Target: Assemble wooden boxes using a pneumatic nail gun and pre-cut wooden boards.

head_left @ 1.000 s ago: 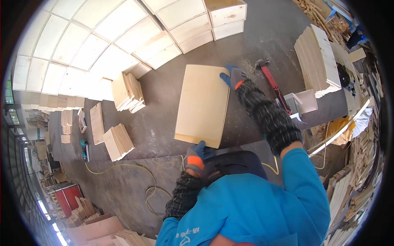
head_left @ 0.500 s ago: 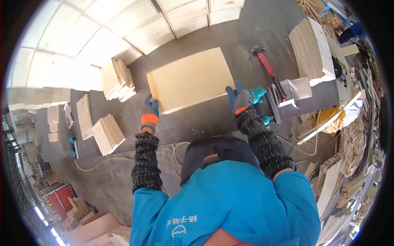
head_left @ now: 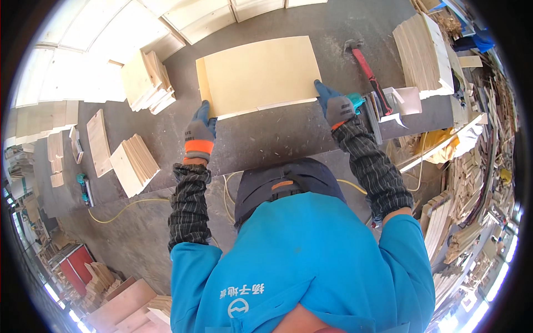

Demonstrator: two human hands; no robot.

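The single head-worn fisheye view looks steeply down from above the person's own cap and blue jacket, facing forward over a dark table point(head_left: 266, 139) at arm's reach, with edges bending toward the round rim and workshop floor filling the sides.

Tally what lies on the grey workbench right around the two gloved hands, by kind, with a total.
Large plywood panel, touched by left hand and right hand: 1
Red-handled hammer: 1
Teal power tool beside the right hand: 1
Small white box: 1
Total: 4
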